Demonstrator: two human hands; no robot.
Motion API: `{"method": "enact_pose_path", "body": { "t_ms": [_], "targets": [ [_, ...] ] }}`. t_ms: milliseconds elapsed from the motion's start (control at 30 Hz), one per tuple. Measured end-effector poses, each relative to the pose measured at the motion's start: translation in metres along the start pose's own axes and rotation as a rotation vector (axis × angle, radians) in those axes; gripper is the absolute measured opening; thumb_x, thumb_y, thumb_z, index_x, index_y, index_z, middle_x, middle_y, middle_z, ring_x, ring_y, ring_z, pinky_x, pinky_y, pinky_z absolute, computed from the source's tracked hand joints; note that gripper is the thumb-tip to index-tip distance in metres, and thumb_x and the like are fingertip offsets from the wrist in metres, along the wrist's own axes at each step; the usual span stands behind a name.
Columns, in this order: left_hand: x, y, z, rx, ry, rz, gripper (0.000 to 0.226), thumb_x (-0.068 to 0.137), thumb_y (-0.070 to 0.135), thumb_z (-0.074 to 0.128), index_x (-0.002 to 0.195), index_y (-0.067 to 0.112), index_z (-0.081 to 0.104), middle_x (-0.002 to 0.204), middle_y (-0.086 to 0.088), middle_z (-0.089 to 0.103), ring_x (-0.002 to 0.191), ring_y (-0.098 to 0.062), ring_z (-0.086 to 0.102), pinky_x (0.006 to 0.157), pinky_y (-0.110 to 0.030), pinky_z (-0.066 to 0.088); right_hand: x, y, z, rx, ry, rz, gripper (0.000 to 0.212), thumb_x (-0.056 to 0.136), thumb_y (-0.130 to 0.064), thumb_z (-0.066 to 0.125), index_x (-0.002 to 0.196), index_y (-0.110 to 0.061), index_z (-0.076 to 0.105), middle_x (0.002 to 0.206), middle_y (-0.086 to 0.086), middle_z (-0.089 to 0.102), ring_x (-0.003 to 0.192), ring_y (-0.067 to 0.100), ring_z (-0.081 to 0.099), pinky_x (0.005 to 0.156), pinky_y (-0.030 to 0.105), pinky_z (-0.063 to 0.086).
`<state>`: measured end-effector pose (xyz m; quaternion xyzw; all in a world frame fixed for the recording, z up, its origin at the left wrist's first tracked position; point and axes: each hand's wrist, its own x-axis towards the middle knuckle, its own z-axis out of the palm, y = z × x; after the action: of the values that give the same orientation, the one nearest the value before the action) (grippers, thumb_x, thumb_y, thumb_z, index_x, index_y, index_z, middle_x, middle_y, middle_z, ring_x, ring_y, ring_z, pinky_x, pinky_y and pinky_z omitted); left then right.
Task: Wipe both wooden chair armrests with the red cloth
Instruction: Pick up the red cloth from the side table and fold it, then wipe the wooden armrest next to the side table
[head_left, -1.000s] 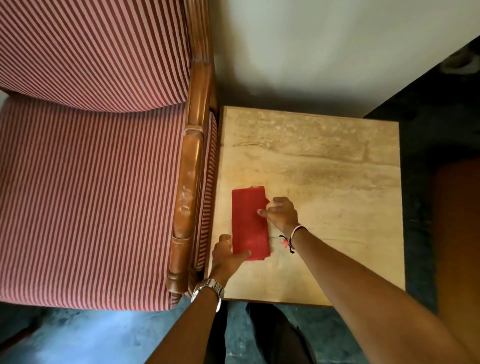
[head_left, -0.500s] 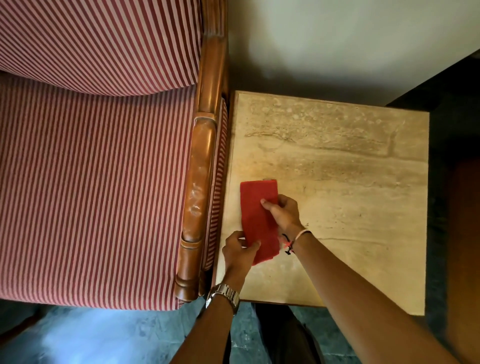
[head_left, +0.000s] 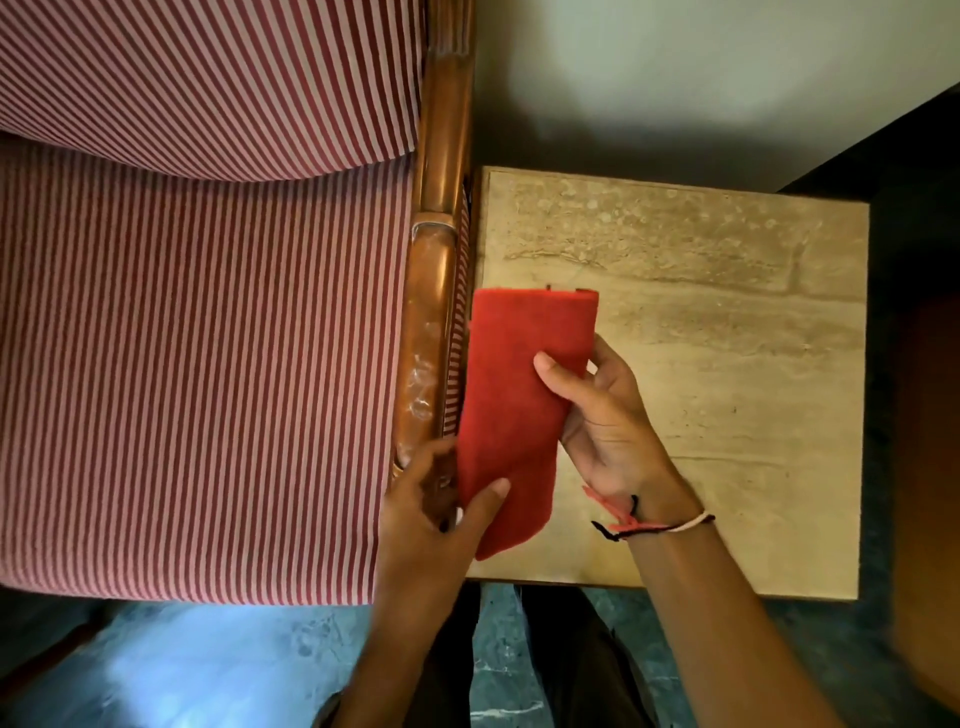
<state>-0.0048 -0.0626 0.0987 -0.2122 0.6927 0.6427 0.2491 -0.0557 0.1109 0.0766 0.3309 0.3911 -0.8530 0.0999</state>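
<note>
Cloth (head_left: 519, 405) folded into a long strip, held by both hands, over the table's (head_left: 727, 364) left edge, just beside the armrest (head_left: 428, 322). Right hand (head_left: 608, 426) pinches its right edge mid-length, thumb on top, fingers underneath. Left hand (head_left: 436, 509) grips the lower left corner, thumb pressed on the red face, fingers behind. Striped seat (head_left: 208, 364) left of the armrest. Thread bracelet (head_left: 649, 525) on right wrist.

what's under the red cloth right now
Beneath the red cloth shows the beige side table; both the left hand and right hand hold it. Whatever lies directly under the cloth is covered.
</note>
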Motion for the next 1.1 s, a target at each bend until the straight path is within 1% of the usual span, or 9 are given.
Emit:
{"method": "enact_pose_path", "body": {
  "t_ms": [167,400,533,633,733,833,933,1033,1100],
  "targets": [
    [0.011,0.026,-0.042,-0.061,0.034,0.051,0.040,0.068,0.031,0.078,0.105,0.038,0.066,0.102,0.022,0.075,0.096,-0.001,0.074,0.067,-0.019,0.061,0.010,0.004,0.051,-0.046,-0.055,-0.042,0.030,0.093,0.002,0.065,0.118,-0.013,0.058,0.096,-0.003,0.080,0.094,0.014,0.078,0.074,0.031,0.064],
    [0.025,0.022,-0.065,-0.073,0.057,0.076,0.040,0.073,0.029,0.078,0.111,0.033,0.068,0.103,0.014,0.077,0.097,-0.007,0.076,0.071,-0.018,0.061,0.026,0.018,0.077,-0.090,-0.058,-0.055,0.030,0.095,0.005,0.063,0.118,-0.011,0.055,0.095,-0.003,0.080,0.091,0.015,0.078,0.073,0.031,0.064],
    [0.035,0.008,-0.068,0.013,0.075,0.015,0.048,0.071,0.035,0.080,0.116,0.031,0.065,0.101,0.005,0.076,0.095,-0.012,0.076,0.074,-0.028,0.064,0.036,0.032,0.076,-0.257,0.081,-0.125,0.034,0.090,0.000,0.072,0.118,-0.010,0.057,0.099,0.001,0.079,0.091,0.016,0.078,0.074,0.031,0.063],
    [0.045,-0.006,-0.070,0.319,0.151,0.010,0.051,0.078,0.030,0.082,0.124,0.023,0.059,0.089,0.000,0.070,0.083,-0.016,0.073,0.072,-0.039,0.065,0.040,0.048,0.074,-0.514,0.240,-0.231,0.039,0.081,-0.006,0.083,0.112,0.000,0.061,0.108,0.012,0.075,0.098,0.026,0.075,0.083,0.041,0.063],
    [0.051,-0.015,-0.075,0.470,0.169,0.030,0.050,0.080,0.036,0.081,0.121,0.022,0.056,0.082,0.009,0.066,0.076,-0.006,0.068,0.060,-0.021,0.055,0.039,0.060,0.076,-0.713,0.374,-0.330,0.055,0.074,-0.021,0.092,0.118,-0.007,0.061,0.115,0.005,0.068,0.101,0.019,0.068,0.083,0.033,0.058],
    [0.055,-0.021,-0.084,0.464,0.099,0.051,0.051,0.081,0.052,0.071,0.121,0.026,0.054,0.091,0.014,0.068,0.084,0.004,0.066,0.057,-0.011,0.053,0.035,0.065,0.076,-1.033,0.494,-0.571,0.067,0.078,-0.035,0.087,0.132,-0.012,0.053,0.131,0.007,0.056,0.120,0.020,0.054,0.097,0.034,0.052],
    [0.071,-0.028,-0.101,0.516,0.138,0.198,0.062,0.093,0.067,0.040,0.130,0.020,0.054,0.117,0.001,0.066,0.105,-0.007,0.063,0.076,-0.018,0.052,0.032,0.078,0.091,-1.317,0.464,-0.806,0.058,0.093,-0.040,0.069,0.142,-0.014,0.051,0.148,0.011,0.049,0.137,0.023,0.043,0.112,0.041,0.042],
    [0.112,-0.051,-0.118,0.908,0.203,0.394,0.058,0.102,0.052,0.033,0.148,0.018,0.043,0.149,-0.015,0.051,0.136,-0.029,0.049,0.104,-0.045,0.047,0.032,0.108,0.104,-1.526,0.363,-0.739,0.065,0.102,-0.043,0.055,0.156,-0.013,0.037,0.166,0.017,0.030,0.155,0.032,0.025,0.124,0.050,0.028],
    [0.144,-0.071,-0.127,1.156,0.152,0.445,0.062,0.103,0.049,0.036,0.159,0.023,0.028,0.166,-0.018,0.028,0.153,-0.035,0.027,0.123,-0.055,0.026,0.033,0.130,0.103,-1.714,0.347,-0.685,0.066,0.105,-0.042,0.046,0.161,-0.013,0.026,0.170,0.020,0.016,0.159,0.034,0.011,0.128,0.054,0.018]
  ]
}}
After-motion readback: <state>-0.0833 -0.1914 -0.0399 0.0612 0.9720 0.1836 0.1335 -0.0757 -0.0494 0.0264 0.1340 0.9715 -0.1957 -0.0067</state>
